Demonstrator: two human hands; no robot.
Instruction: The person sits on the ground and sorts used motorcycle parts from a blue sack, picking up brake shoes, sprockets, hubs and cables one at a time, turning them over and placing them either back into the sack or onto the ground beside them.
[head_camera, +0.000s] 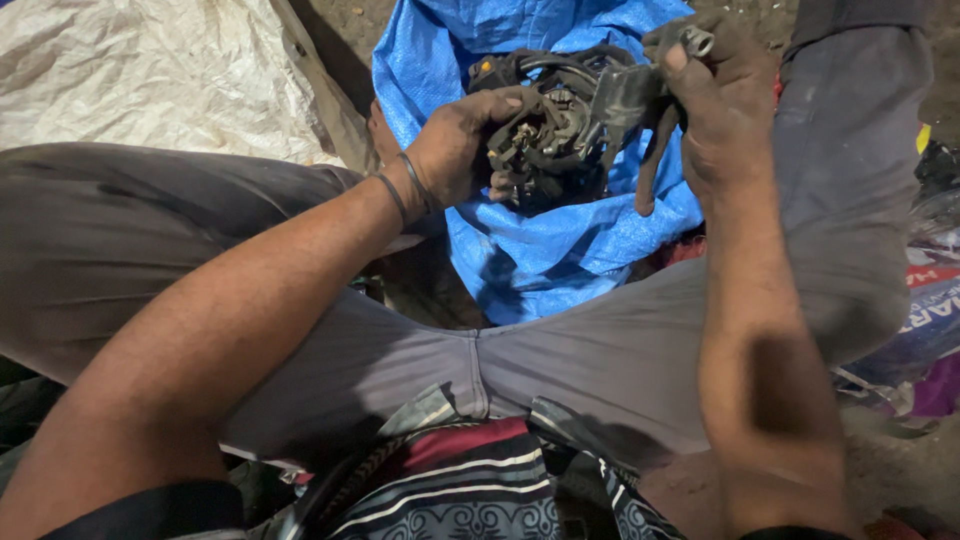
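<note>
We're looking down between our knees, and both hands are busy over the blue tarp (560, 250). Our left hand (465, 145) is curled tight around a grimy tangle of black wiring and connectors (545, 135), thumb over the top, fingers wrapped underneath, holding the bundle just above the tarp. Our right hand (725, 100) is up beside it, thumb and fingers pinched on a small metal fitting (697, 40) at the end of a dark strip (625, 100) that runs back into the bundle. A loose dark strap (652, 170) dangles below that hand. Thin bands (405, 190) sit on our left wrist. A white woven sack (150, 80) lies off to the left, colourful packaging (930, 310) at the right edge.
</note>
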